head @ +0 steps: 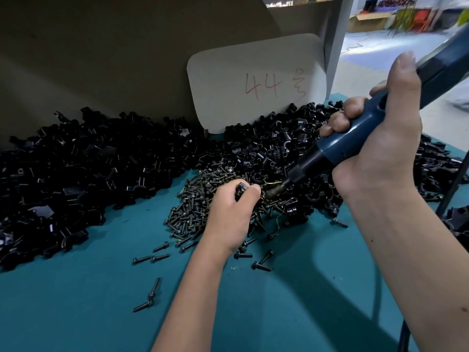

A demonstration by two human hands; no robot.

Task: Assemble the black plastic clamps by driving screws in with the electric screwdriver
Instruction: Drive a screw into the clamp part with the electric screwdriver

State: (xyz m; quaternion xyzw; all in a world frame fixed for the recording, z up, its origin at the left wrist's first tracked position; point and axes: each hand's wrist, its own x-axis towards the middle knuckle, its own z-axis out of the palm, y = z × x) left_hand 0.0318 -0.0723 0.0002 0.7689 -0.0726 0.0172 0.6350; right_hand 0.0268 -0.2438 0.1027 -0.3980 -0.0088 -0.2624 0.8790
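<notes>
Left hand (229, 207) fingers pinching a black clamp (241, 187), right hand (375, 146) fingers around the electric screwdriver (337, 151), open teal tabletop (76, 301) nearer.

Factory assembly bench, heaps of black plastic clamps (76, 158), loose screws (193, 199), teal mat (88, 301), handwritten numbered card (256, 82)

A teal-topped workbench backed by cardboard, with an open workshop floor beyond.

The flat teal table surface (76, 313) runs up to a tall brown cardboard panel (114, 59), dim and shadowed. A pale rounded-corner cardboard sign (228, 80) marked "44" in red leans against it. Just right stands a grey metal upright post (338, 41). Past it, a bright pale floor (360, 54) reaches blurred, colourful stacked goods (406, 16).
</notes>
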